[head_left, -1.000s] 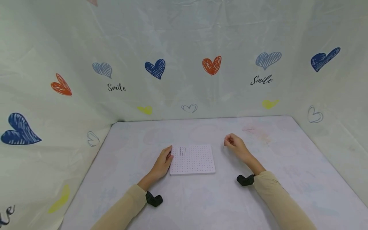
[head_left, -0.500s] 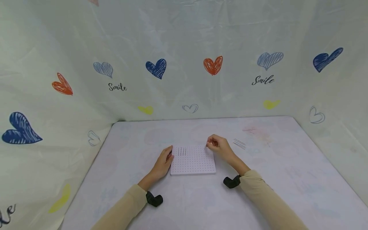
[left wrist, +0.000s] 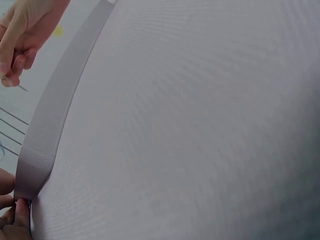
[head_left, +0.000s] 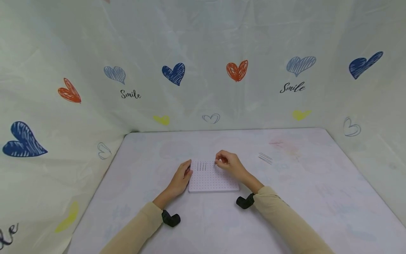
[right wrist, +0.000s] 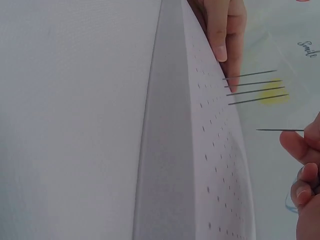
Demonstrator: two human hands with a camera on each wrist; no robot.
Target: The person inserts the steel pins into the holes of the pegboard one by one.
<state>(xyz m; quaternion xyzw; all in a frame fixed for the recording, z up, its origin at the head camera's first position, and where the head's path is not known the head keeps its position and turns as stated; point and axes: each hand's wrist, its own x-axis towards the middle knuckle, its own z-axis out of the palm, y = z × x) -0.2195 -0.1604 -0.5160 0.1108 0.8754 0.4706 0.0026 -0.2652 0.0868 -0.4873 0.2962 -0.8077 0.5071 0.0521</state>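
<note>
A white pegboard (head_left: 214, 181) dotted with rows of small holes lies flat on the table. Several thin metal pins (right wrist: 256, 87) stand upright in a row near its far left corner. At the board's left edge, my left hand (head_left: 178, 181) grips the side with thumb and fingers. My right hand (head_left: 231, 165) is over the board's far part, to the right of the standing pins. Between thumb and index finger it pinches another thin metal pin (right wrist: 280, 130), whose tip points down toward the board, above the holes in the right wrist view.
Several loose metal pins (head_left: 265, 158) lie side by side on the white table (head_left: 203, 222), right of the board. A pale sheet (head_left: 203, 35) printed with hearts hangs behind and at the sides. Each wrist carries a black camera mount (head_left: 245, 201).
My right hand has moved left with the pin, from right of the board to over its far part, uncovering the loose pins. The left hand has stayed at the board's left edge.
</note>
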